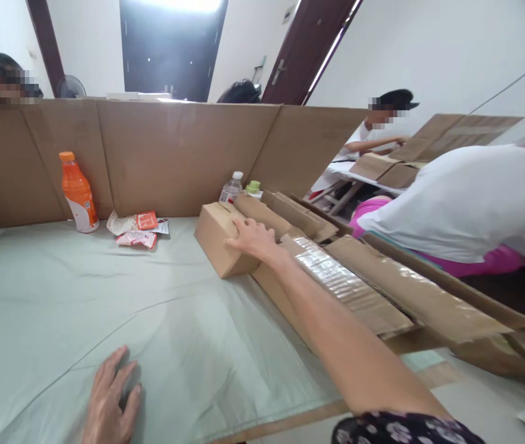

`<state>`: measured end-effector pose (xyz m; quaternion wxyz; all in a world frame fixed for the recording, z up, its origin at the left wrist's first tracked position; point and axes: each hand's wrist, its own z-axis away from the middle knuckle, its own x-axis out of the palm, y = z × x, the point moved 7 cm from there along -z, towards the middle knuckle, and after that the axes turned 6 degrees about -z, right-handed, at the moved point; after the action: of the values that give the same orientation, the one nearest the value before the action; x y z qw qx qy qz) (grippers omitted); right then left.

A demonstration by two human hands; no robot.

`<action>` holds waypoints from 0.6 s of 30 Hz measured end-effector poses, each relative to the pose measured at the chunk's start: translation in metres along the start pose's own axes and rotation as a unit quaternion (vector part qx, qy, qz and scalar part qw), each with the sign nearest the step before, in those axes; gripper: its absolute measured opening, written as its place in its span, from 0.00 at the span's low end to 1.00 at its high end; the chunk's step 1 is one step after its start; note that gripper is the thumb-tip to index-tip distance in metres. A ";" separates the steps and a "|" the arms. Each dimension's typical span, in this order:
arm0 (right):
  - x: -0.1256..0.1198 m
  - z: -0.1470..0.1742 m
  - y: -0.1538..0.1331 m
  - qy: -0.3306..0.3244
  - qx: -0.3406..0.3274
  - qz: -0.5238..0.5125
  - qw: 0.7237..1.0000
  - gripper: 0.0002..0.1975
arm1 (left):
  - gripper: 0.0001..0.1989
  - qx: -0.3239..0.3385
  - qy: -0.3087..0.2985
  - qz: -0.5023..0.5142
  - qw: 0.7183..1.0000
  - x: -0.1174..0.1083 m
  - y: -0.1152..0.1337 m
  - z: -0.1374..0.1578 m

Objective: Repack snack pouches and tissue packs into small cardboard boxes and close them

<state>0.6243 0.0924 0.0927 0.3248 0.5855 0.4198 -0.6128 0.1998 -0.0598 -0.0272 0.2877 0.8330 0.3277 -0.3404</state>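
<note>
My right hand (253, 239) reaches forward and rests on the near right top edge of a small cardboard box (225, 237), its fingers spread over the top. This box stands at the far end of a row of cardboard, beside a long open carton with raised flaps (336, 277). My left hand (113, 398) is low over the pale green table cover (165, 345), fingers apart and holding nothing. The underside of my right hand is hidden, so a firm grip cannot be seen.
A cardboard wall (183, 154) borders the table's back. Before it stand an orange bottle (78, 194), several small packets (138, 229) and a clear bottle (232, 187). At the right, a person in a white shirt (470, 197) leans close; other people sit farther back.
</note>
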 end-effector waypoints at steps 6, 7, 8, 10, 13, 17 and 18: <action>-0.002 -0.014 0.001 0.047 0.001 -0.007 0.999 0.37 | 0.10 0.033 0.004 0.001 0.999 -0.001 0.005 -0.004; -0.006 -0.008 0.000 0.091 -0.015 -0.013 0.996 0.37 | 0.10 0.029 0.003 0.006 1.000 -0.002 0.006 -0.004; -0.010 0.003 -0.004 0.148 -0.041 -0.022 0.988 0.35 | 0.10 0.024 0.000 0.011 1.000 -0.002 0.007 -0.004; -0.009 0.038 -0.019 0.263 -0.125 -0.048 0.955 0.28 | 0.10 0.013 -0.015 0.018 1.000 -0.003 0.011 -0.004; 0.033 0.099 -0.058 0.269 -0.293 -0.089 0.913 0.18 | 0.12 -0.014 -0.072 0.024 0.997 -0.004 0.020 -0.004; 0.125 0.158 -0.109 0.129 -0.416 -0.119 0.892 0.17 | 0.14 -0.034 -0.226 0.030 0.973 -0.003 0.032 -0.002; 0.144 0.164 -0.117 0.108 -0.415 -0.127 0.894 0.18 | 0.15 -0.030 -0.263 0.028 0.964 -0.006 0.031 -0.001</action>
<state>0.4325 0.0102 -0.0403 0.4102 0.4014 0.7393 -0.3522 0.2200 -0.0801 -0.0141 0.3978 0.7139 0.2273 -0.5295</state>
